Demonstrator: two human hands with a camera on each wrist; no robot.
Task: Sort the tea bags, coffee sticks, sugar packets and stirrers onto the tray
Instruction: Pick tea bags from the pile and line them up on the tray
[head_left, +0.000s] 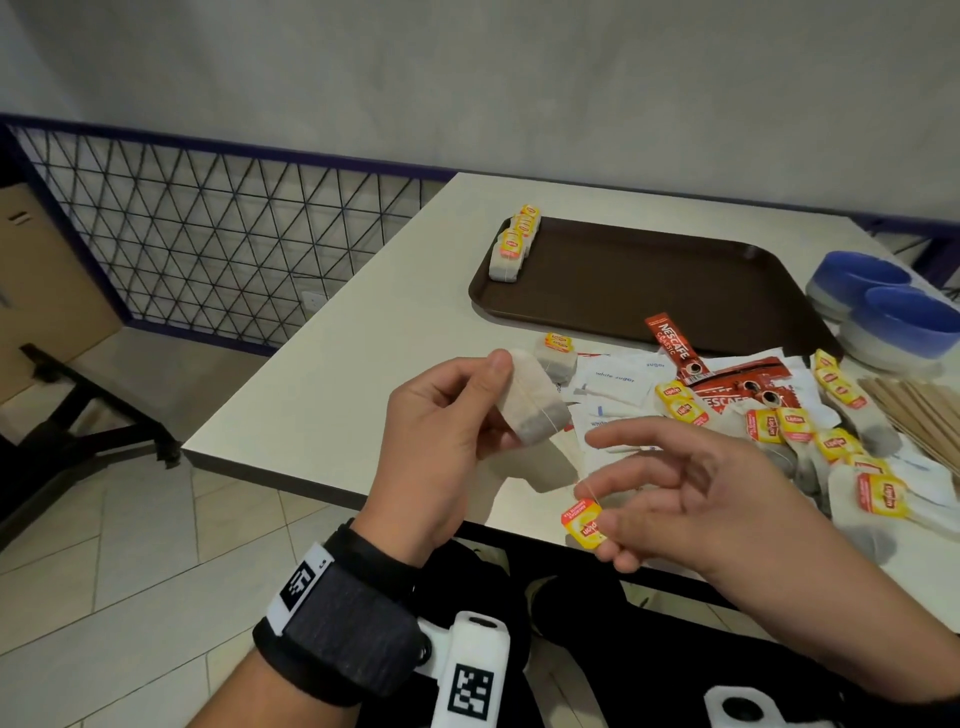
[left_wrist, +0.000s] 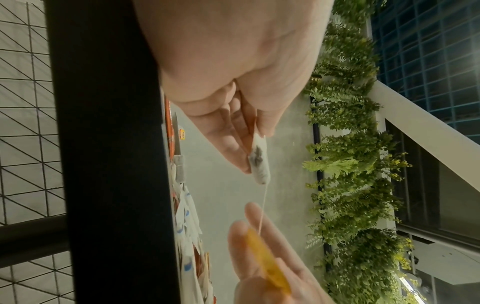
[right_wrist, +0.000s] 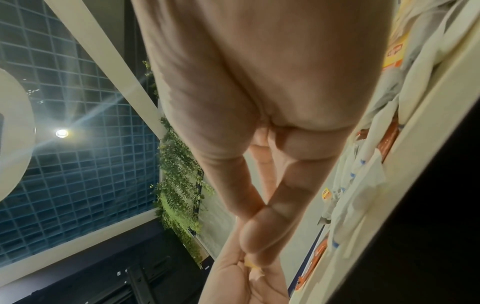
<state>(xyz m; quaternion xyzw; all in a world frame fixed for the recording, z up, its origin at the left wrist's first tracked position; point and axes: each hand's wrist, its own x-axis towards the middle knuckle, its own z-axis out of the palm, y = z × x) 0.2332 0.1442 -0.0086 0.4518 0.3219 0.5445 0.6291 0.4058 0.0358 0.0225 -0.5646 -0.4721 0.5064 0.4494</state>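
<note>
My left hand (head_left: 488, 400) pinches a white tea bag (head_left: 535, 410) by its upper end, above the table's front edge. A thin string runs from the bag to its yellow tag (head_left: 584, 522), which my right hand (head_left: 613, 519) pinches; the index finger points left. In the left wrist view the bag (left_wrist: 259, 164) hangs from my fingers, with the tag (left_wrist: 267, 263) below it. The brown tray (head_left: 675, 280) has a row of tea bags (head_left: 514, 244) in its far left corner. Loose tea bags (head_left: 831, 441), coffee sticks (head_left: 727, 389), sugar packets (head_left: 613, 379) and wooden stirrers (head_left: 914, 410) lie heaped in front of the tray.
Two stacked blue bowls (head_left: 883, 306) stand to the right of the tray. One tea bag (head_left: 556, 356) lies alone just behind my left hand. The white table (head_left: 363, 338) ends at its left edge, near a wire-mesh railing (head_left: 208, 234).
</note>
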